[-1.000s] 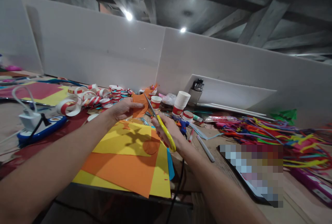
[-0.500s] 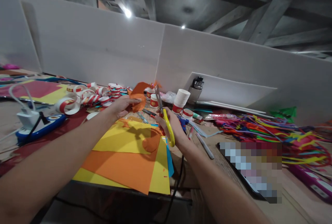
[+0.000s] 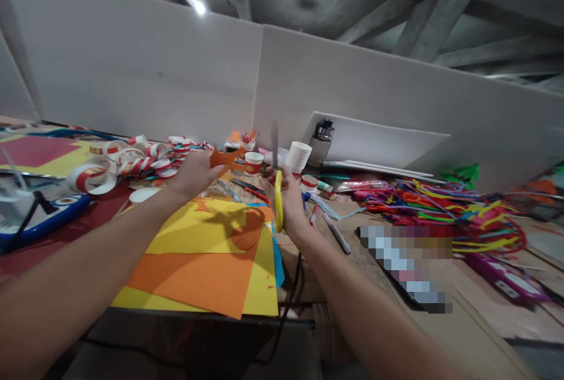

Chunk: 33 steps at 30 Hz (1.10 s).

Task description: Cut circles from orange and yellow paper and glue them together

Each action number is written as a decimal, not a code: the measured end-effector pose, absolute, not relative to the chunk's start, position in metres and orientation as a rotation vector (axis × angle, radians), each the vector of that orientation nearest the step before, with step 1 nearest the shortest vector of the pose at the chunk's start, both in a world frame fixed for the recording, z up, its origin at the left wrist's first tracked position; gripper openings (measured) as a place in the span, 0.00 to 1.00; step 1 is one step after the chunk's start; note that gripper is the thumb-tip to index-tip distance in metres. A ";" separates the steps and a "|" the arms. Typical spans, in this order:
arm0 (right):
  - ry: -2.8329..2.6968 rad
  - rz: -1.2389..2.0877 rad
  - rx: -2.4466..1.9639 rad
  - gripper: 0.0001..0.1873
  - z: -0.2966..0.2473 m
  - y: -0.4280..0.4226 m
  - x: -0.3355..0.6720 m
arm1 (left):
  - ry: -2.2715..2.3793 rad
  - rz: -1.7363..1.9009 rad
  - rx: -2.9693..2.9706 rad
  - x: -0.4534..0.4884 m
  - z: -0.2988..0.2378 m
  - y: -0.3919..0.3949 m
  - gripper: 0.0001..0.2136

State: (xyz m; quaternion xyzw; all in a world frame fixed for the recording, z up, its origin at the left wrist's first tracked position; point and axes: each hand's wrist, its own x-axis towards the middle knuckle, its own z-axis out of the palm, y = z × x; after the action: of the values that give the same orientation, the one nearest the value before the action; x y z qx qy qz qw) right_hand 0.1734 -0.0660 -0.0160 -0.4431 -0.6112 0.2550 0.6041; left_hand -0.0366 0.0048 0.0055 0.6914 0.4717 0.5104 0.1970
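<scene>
Your left hand point(image 3: 194, 173) grasps a piece of orange paper point(image 3: 227, 159) between thumb and fingers, holding it up above the far side of the table, just left of a red-and-white paper cup point(image 3: 254, 164). Your right hand point(image 3: 288, 195) is closed around the yellow handles of the scissors point(image 3: 278, 201), whose blades point up and away from you, apart from the paper; they are blurred, so you cannot tell whether they are spread. Below your hands lie 2 yellow sheets point(image 3: 176, 240) with 1 orange sheet point(image 3: 189, 280) between them, and your shadow falls across the upper sheet. Beyond your right hand stand a stack of paper cups point(image 3: 298, 157) and a dark-capped bottle point(image 3: 322, 146). A grey marker point(image 3: 337, 234) lies to its right, near a pixelated tablet-like object point(image 3: 403, 268), with colourful craft stems point(image 3: 432, 209) farther back.
</scene>
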 end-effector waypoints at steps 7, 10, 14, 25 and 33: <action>-1.367 0.568 -0.833 0.25 -0.005 -0.072 0.169 | 0.698 1.024 1.503 -0.015 -0.001 -0.012 0.15; -1.430 0.577 -0.910 0.24 -0.005 -0.076 0.166 | 0.654 0.982 1.504 -0.009 -0.005 -0.018 0.16; -1.510 0.581 -0.954 0.28 -0.008 -0.079 0.165 | 0.619 0.934 1.526 -0.004 -0.003 -0.025 0.13; -1.354 0.620 -0.862 0.27 -0.012 -0.066 0.164 | 0.618 0.971 1.286 0.012 -0.008 -0.030 0.16; -1.303 0.589 -0.924 0.25 -0.020 -0.055 0.172 | 0.541 1.111 1.070 0.029 -0.015 -0.040 0.22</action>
State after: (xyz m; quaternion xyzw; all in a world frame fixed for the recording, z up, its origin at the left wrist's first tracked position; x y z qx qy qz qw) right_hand 0.1724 -0.0551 -0.0196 -0.4082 -0.5755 0.2600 0.6592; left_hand 0.0291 -0.0403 -0.0154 0.4775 0.2412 0.4956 0.6843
